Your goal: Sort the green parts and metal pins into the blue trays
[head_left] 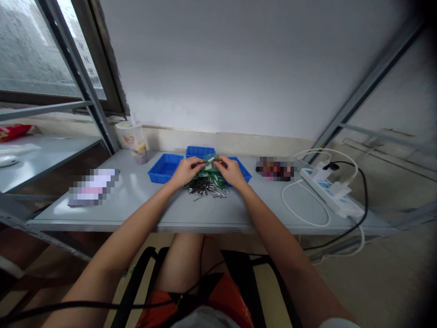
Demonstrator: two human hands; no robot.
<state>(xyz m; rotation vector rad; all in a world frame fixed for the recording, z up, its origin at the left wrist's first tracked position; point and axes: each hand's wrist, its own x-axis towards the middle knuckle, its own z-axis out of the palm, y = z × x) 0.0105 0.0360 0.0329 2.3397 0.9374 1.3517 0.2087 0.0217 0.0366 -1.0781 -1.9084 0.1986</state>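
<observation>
My left hand (186, 171) and my right hand (231, 170) meet above the grey table (143, 205), both pinched on a small green circuit board (210, 159) held between them. Under the hands lies a pile of green boards (209, 175), and in front of it a heap of small metal pins (205, 187). Blue trays stand close by: one to the left (164, 167), one behind (200, 151) and one to the right (243, 169).
A plastic drink cup with a straw (134, 140) stands at the back left. A white power strip (332, 191) with white and black cables lies at the right. Blurred items lie at the left and right of the table. A metal shelf frame stands at the left.
</observation>
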